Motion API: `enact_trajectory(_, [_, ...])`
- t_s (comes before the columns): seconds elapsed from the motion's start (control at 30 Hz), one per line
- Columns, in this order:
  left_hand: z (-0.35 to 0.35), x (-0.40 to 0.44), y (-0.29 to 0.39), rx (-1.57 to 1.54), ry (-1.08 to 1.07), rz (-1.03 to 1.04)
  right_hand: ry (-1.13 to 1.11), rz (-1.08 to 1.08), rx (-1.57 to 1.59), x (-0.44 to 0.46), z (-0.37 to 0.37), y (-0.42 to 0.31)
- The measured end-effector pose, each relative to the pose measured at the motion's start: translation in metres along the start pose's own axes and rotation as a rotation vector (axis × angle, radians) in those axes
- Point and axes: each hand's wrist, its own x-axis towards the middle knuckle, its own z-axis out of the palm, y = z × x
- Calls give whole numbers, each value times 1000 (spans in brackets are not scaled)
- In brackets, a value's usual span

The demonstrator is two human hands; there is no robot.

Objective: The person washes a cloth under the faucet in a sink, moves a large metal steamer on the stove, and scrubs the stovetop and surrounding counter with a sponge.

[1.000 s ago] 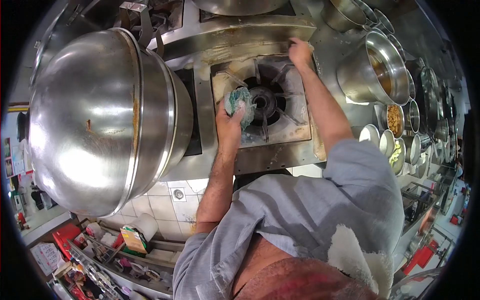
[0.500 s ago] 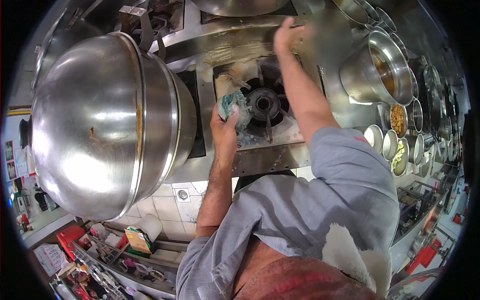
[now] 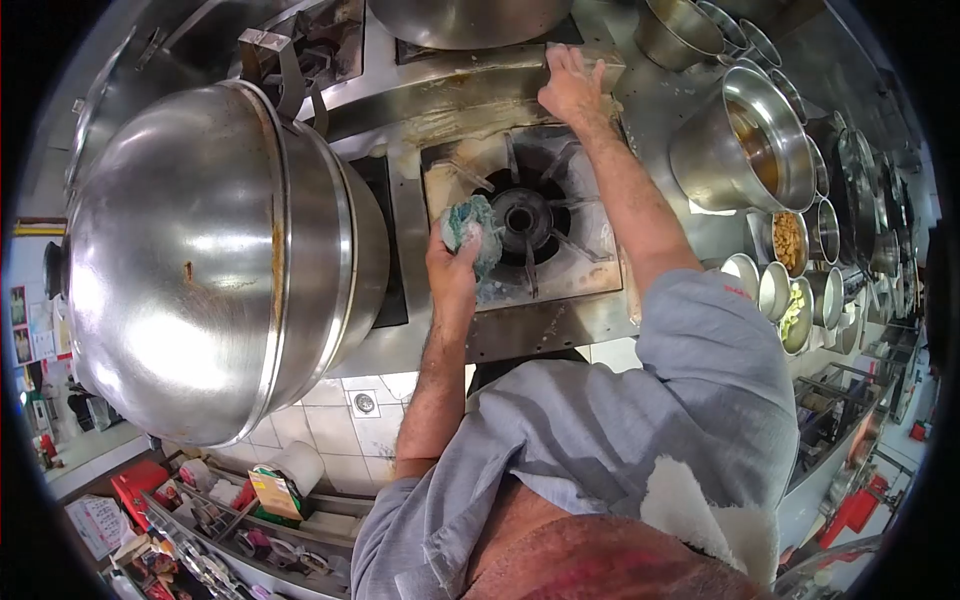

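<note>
My left hand (image 3: 452, 275) is closed round a wet green scrubbing pad (image 3: 472, 234) with suds on it. The pad is over the left side of a gas burner (image 3: 520, 222), whose metal support arms spread across a stained square plate. My right hand (image 3: 573, 86) is stretched out beyond the burner, its fingers extended at the right end of the raised steel ledge (image 3: 450, 92). I see nothing held in it. Whether the fingertips press on the ledge is hard to make out.
A large domed steel lid (image 3: 180, 260) on a pot fills the left side. On the right stand a tall steel pot (image 3: 700, 160) with brown liquid, a bowl of brown pieces (image 3: 790, 245) and several other bowls. Another pot (image 3: 470, 20) is at the back.
My right hand has come down toward the back ledge, shifting slightly. My left hand still holds the scrubbing pad at the burner's left side. The view has shifted a little.
</note>
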Motion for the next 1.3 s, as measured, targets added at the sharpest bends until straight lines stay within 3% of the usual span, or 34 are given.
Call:
enact_trajectory(0.2, [0,1,2,29,-4,26,-131,75,114,16,-33,61])
enact_trajectory(0.27, [3,-1,2,8,-1,25,-245,37,25,54,-26,77])
enact_trajectory(0.37, [14,7,-1,54,-10,13,-139,24,100,147,18,102])
enact_trajectory(0.43, [22,12,-8,49,-15,8,-364,83,20,188,27,115])
enact_trajectory(0.53, [36,9,2,111,-34,14,-557,-8,-170,126,-18,88])
enact_trajectory(0.57, [38,8,5,111,-42,18,-262,21,4,106,3,93])
enact_trajectory(0.67, [39,4,10,134,-34,20,-223,-108,-56,28,-23,95])
enact_trajectory(0.73, [39,5,12,77,-71,13,-239,-87,-67,25,-21,97])
enact_trajectory(0.9, [51,7,12,98,-32,3,-261,-45,-46,129,27,119])
enact_trajectory(0.97, [57,16,7,143,-11,-2,-165,133,334,185,53,127])
enact_trajectory(1.03, [66,21,6,204,-6,-22,303,-391,423,312,192,189])
enact_trajectory(1.07, [73,23,8,209,11,-8,532,-629,377,310,166,172])
enact_trajectory(1.1, [80,25,9,208,8,-35,-37,-130,418,311,128,167])
enact_trajectory(1.17, [85,29,7,205,-2,-68,-184,-54,431,279,55,135])
enact_trajectory(1.3, [92,31,7,229,17,-92,-252,-45,449,249,16,121])
